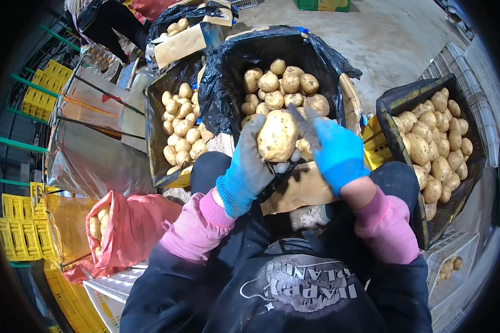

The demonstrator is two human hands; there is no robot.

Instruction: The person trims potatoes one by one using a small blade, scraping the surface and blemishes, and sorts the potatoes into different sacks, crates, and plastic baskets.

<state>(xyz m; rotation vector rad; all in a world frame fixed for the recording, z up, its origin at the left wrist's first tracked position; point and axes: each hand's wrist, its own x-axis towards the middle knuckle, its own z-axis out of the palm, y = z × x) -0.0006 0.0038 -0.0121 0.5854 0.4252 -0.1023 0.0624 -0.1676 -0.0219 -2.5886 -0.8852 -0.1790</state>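
My left hand (pixel 251 160), in a blue and grey work glove, holds a large potato (pixel 277 136) with dark specks on its skin. In my right hand (pixel 341 147), gloved in blue, is a knife (pixel 303 125) with a dark, broad blade. The blade lies just right of the potato; whether it touches the skin I cannot tell. Both hands are over the near side of a box lined with black plastic (pixel 237 54). Several potatoes (pixel 291 83) are heaped inside it, beyond my hands. The knife's handle is hidden in my right glove.
On the right stands a black-lined crate (pixel 475 179) of potatoes; another black-lined crate (pixel 152 125) is on the left. A red sack (pixel 137 224) holding potatoes lies at lower left. Yellow plastic crates (pixel 25 227) are stacked farther left. Another person (pixel 112 25) is at upper left.
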